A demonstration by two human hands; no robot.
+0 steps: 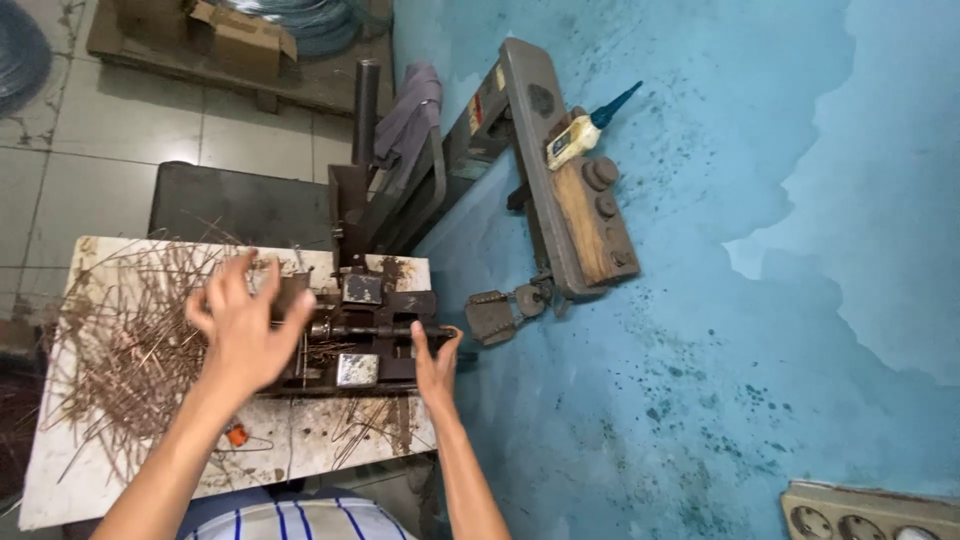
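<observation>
My left hand (pixel 243 328) hovers with fingers spread over the left side of a rusty metal bending jig (pixel 362 330), next to a heap of thin rusty wire rods (pixel 125 340). It holds nothing that I can see. My right hand (pixel 436 362) grips the right end of the jig's horizontal bar, fingers wrapped around its tip. The jig is bolted on a worn white bench top (pixel 300 450).
A long lever arm with a wooden pad (pixel 580 210) leans up from the jig against the blue wall. An oil bottle with a blue nozzle (pixel 585 128) rests on it. A padlock (pixel 490 315) hangs beside the jig. Cardboard boxes (pixel 240 40) lie on the tiled floor.
</observation>
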